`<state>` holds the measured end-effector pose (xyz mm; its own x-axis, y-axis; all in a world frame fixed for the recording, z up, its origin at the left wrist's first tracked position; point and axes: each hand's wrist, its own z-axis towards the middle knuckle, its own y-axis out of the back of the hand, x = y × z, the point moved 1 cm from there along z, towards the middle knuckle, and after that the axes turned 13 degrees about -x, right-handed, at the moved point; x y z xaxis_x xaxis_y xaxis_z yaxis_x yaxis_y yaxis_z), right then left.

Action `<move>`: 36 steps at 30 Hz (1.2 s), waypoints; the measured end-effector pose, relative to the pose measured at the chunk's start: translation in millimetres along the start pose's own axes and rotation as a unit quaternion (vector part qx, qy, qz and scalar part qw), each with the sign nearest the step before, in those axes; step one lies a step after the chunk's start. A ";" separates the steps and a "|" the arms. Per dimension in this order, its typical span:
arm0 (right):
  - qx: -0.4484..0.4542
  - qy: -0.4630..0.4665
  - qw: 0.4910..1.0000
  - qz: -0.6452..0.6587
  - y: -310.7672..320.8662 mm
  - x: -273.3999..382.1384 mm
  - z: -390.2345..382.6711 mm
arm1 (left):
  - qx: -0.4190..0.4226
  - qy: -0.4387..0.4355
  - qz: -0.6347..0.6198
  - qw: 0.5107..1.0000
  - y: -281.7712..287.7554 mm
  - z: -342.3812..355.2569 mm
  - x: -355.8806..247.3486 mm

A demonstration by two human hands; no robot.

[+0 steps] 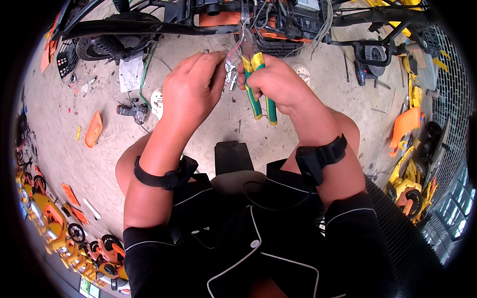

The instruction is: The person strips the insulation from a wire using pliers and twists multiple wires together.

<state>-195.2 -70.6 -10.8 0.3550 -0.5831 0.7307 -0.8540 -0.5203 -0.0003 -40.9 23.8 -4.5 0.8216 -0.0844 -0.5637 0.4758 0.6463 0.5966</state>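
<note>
Head view: person over a concrete floor (226,130), both hands up at a black frame (114,28) across the top.
Near clutter: grey wires (325,22) hang off the frame, right of the pliers; more loose wiring crowds the pliers' nose.
Floor left: drill (133,112), paper (131,74), orange panel (93,129). A pale disc (156,103) is partly blocked by the left forearm.
Floor right: second drill (360,73), larger orange panel (406,126).
Right hand (275,82): grip closed round the pliers (258,61), handles slightly apart, nose up at the frame wiring. Can't tell if the jaws bite anything.
Left hand (195,82): fingers curled together, tips beside the pink wire (234,48); can't tell if pinched.
Pink wire: between left fingertips and pliers' nose.
Shiny clump (230,72): between the hands; can't tell packet from loose bits.
Black grid piece (66,58): far left, maybe a basket, contents unclear.
</note>
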 end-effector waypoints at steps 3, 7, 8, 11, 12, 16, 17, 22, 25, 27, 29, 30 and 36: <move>0.010 0.002 1.000 0.013 1.9 -1.7 1.4 | 0.000 0.010 -0.008 1.000 1.3 -2.2 -1.6; 0.006 0.002 1.000 0.014 1.5 -3.5 0.5 | -0.003 0.021 -0.020 1.000 2.2 -3.3 -6.2; 0.004 0.002 1.000 0.016 0.5 -2.9 -0.3 | -0.002 0.024 -0.023 0.999 3.1 -3.1 -7.1; -0.047 -0.006 0.996 0.072 11.6 -1.2 4.9 | -0.008 0.055 -0.029 0.998 8.4 -2.7 -13.6; -0.072 -0.010 0.992 0.099 20.4 -0.2 10.2 | -0.019 0.061 -0.013 0.998 12.3 -3.3 -13.4; -0.135 0.048 0.980 0.139 56.5 13.3 14.7 | -0.058 0.135 -0.015 0.989 20.8 -8.0 -2.2; -0.117 0.040 0.986 0.109 55.7 11.1 14.4 | -0.053 0.152 -0.025 0.987 20.8 -6.3 -2.1; 0.011 0.011 1.000 0.005 23.5 -12.8 2.3 | -0.033 0.270 -0.103 0.957 16.4 -1.1 -2.2; 0.077 0.019 0.997 -0.004 12.4 -15.0 -4.4 | -0.024 0.322 -0.179 0.929 8.7 1.6 -1.9; 0.103 0.020 0.994 0.004 9.0 -11.8 -7.2 | -0.004 0.356 -0.223 0.907 5.7 0.1 1.3; 0.100 0.021 0.995 0.018 6.7 -4.5 -10.5 | 0.019 0.384 -0.264 0.885 2.4 -5.2 6.9; 0.098 0.022 0.995 0.025 5.9 -1.9 -11.4 | 0.023 0.388 -0.265 0.882 2.6 -6.1 7.2; 0.084 0.030 0.996 0.020 9.0 3.6 -12.5 | 0.041 0.404 -0.261 0.876 1.9 -8.5 6.6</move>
<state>-206.3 -69.6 0.4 0.2949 -0.5695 0.7673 -0.7888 -0.5983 -0.1408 -37.2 31.0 -11.9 0.0105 0.2325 -0.9725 0.7686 0.6203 0.1566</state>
